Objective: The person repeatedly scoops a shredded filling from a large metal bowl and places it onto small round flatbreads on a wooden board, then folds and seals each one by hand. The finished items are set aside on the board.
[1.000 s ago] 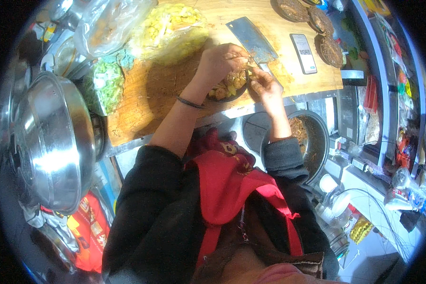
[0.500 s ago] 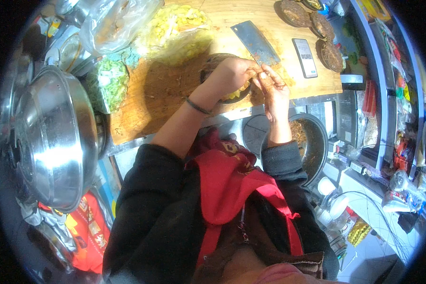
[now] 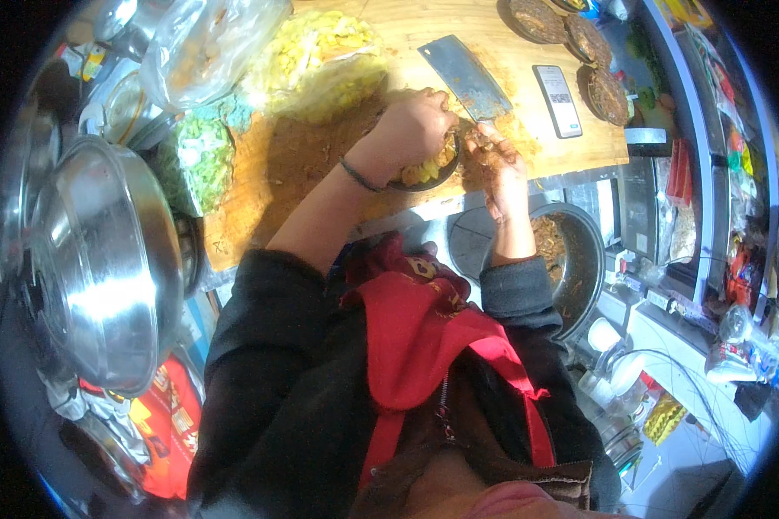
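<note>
A dark bowl (image 3: 426, 176) with yellow chunks in it sits near the front edge of the wooden board (image 3: 255, 216). Over it, my left hand (image 3: 417, 128) is closed, fingertips low above the food; whatever they pinch is hidden. Just right of the bowl, my right hand (image 3: 502, 173) is turned palm up and curled around brown shredded food, its fingers smeared brown. A cleaver (image 3: 466, 76) lies on the board behind my hands. Below my right hand stands a dark pot (image 3: 590, 259) holding similar brown shreds.
Bags of yellow chunks (image 3: 325, 43) and green shreds (image 3: 201, 160) lie on the left. A phone (image 3: 556, 102) rests near several bowls of brown food (image 3: 608, 97) at the right. A large metal lid (image 3: 104, 268) stands left of the board.
My hands were together at the right of the bowl. Now my left hand has moved left over the bowl, apart from my right hand, which has dropped slightly.
</note>
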The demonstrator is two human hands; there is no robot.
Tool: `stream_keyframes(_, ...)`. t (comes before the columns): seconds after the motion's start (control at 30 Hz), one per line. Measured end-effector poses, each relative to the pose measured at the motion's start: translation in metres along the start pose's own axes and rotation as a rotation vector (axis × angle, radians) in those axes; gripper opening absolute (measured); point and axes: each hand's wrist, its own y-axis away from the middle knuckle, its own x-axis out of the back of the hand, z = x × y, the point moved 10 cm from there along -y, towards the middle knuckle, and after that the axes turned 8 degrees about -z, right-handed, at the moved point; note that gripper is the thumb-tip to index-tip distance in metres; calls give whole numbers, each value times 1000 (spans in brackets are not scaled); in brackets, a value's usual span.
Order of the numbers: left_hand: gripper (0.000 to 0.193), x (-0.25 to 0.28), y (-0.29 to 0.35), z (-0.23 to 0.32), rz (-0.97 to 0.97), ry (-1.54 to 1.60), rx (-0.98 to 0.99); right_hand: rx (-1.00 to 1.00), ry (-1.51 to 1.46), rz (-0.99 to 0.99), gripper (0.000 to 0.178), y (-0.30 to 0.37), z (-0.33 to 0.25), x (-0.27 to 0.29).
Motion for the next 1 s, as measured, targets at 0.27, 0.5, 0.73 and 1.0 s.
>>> stream_keyframes(0.27, 16, -12, -2, 6, -14, -50, -114, -9, 164, 66, 24, -3, 2, 5)
stream_keyframes(0.5, 16, -24, -2, 5, -118, 8, -201, 139, 74, 115, 18, -10, 0, 19)
stream_keyframes(0.73, 13, -17, 2, -22, -129, 255, -100, 134, 550, 78, 16, -16, -8, -2)
stream_keyframes(1.0, 16, -5, 3, -27, -88, 316, -11, 125, 1046, 135, 13, -23, -12, -22)
